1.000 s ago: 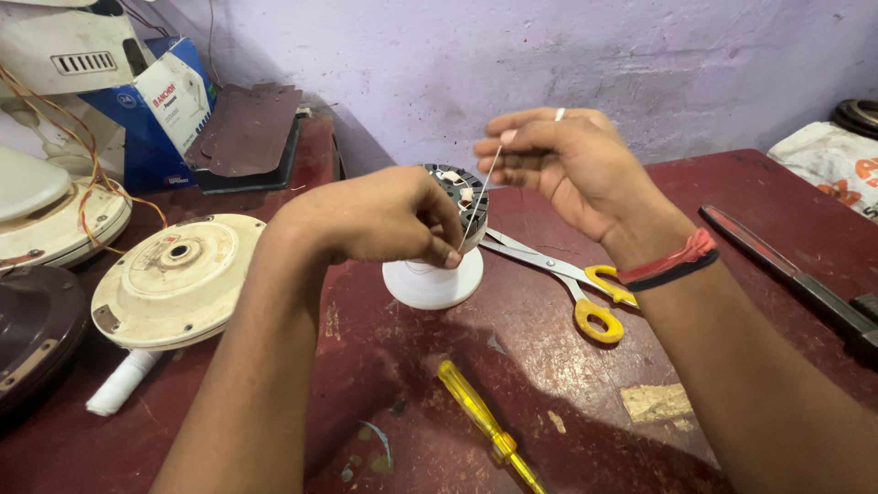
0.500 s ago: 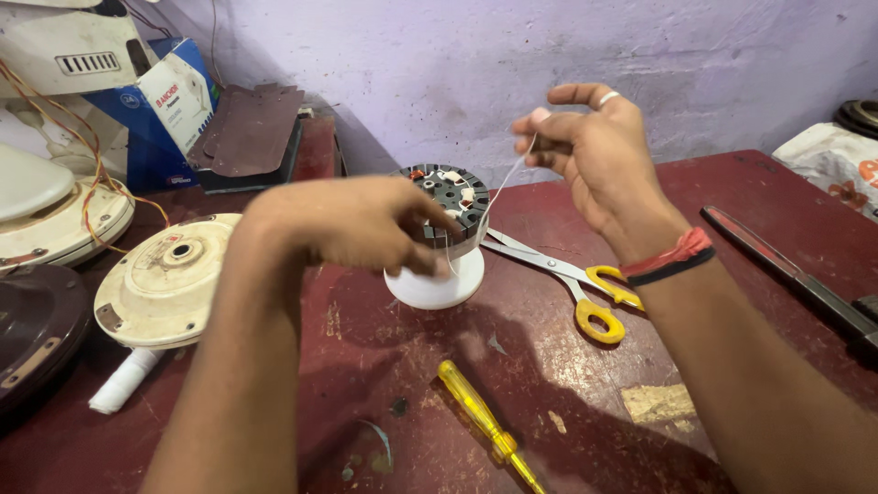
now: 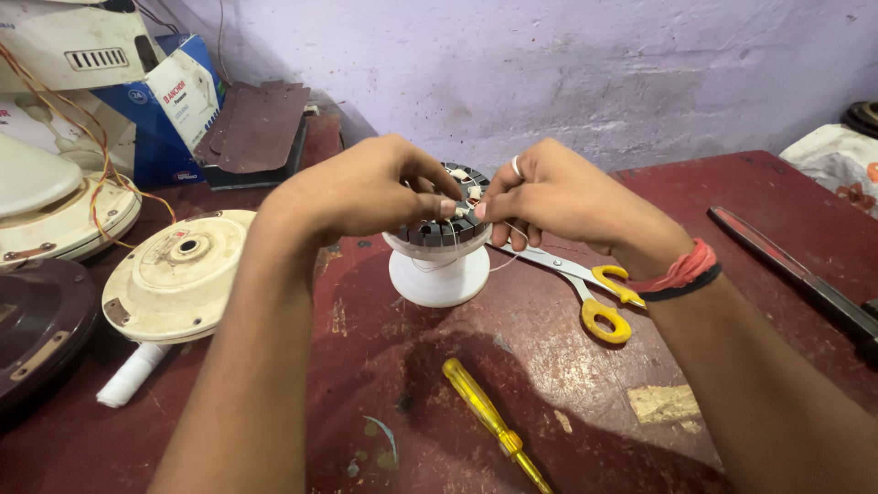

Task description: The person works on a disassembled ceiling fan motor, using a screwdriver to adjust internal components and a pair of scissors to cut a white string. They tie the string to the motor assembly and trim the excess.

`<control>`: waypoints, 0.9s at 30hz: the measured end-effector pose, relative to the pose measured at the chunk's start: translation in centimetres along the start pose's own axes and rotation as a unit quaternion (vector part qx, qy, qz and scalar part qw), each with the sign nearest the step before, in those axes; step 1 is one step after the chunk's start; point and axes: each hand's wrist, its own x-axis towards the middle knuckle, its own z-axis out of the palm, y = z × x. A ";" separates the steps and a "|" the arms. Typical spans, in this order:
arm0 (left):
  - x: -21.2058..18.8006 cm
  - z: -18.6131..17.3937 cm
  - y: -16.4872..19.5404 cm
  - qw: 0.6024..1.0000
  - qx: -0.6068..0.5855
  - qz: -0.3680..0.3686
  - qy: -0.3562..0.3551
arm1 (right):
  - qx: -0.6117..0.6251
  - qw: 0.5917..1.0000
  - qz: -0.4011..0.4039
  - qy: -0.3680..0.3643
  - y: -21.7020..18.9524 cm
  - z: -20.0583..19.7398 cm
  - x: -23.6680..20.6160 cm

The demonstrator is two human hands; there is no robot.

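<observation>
Starting at the far left: cream fan housing (image 3: 55, 215) with orange wires (image 3: 96, 155) looped over it, blue-and-white carton (image 3: 174, 105) behind, dark brown cover (image 3: 37, 329) at the near edge. Just right of that, round cream motor cover (image 3: 178, 274) lying flat on the maroon table (image 3: 549, 366), a white tube (image 3: 133, 373) poking out from under its near side.

Moving to centre: left hand (image 3: 361, 192) curled over the left side of the stator (image 3: 448, 224), fingers closed, thumb and forefinger pinched together at the top of the core, apparently on the thin white thread (image 3: 430, 267). Stator sitting upright on a white round stand (image 3: 439, 279), mid-table, dark laminations and pale windings showing between the two hands. Thread loop hanging down slack against the stand.

Right hand (image 3: 558, 197) meeting the left right over the stator, fingers bunched shut, tips pinching at the same spot; a ring on one finger, red and black bands (image 3: 681, 274) at the wrist. Exactly what sits between the fingertips: too small to tell.

Nearer, yellow-handled screwdriver (image 3: 489, 421) lying diagonally. Right of the stand, yellow-handled scissors (image 3: 585, 284) flat on the table, partly under the right wrist. Far right, long dark flat bar (image 3: 786, 274) lying aslant.
</observation>
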 end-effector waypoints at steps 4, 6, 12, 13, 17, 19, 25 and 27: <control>0.8 0.3 -0.6 0.999 0.020 -0.011 0.028 | 0.013 0.999 -0.038 0.018 0.0 -0.1 -0.1; 1.1 0.5 -0.9 0.999 -0.007 -0.031 0.019 | 0.014 0.996 -0.070 0.048 0.0 -0.1 -0.1; 1.7 1.0 -1.5 0.987 -0.158 -0.034 0.006 | -0.058 0.963 -0.223 0.143 0.2 -0.2 -0.4; 1.7 1.0 -1.5 0.985 -0.171 -0.039 0.003 | -0.075 0.963 -0.217 0.143 0.3 -0.3 -0.4; 1.6 0.7 -1.3 0.981 -0.190 -0.028 -0.020 | -0.087 0.966 -0.207 0.125 0.4 -0.1 -0.3; 1.5 0.7 -1.3 0.985 -0.172 -0.011 -0.020 | -0.089 0.962 -0.226 0.129 0.5 -0.2 -0.2; 1.5 0.8 -1.2 0.990 -0.143 -0.009 0.009 | 0.069 0.974 -0.196 0.092 1.3 -0.9 0.5; 1.5 0.8 -1.3 0.992 -0.122 -0.013 0.008 | 0.110 0.971 -0.199 0.078 1.7 -0.9 0.8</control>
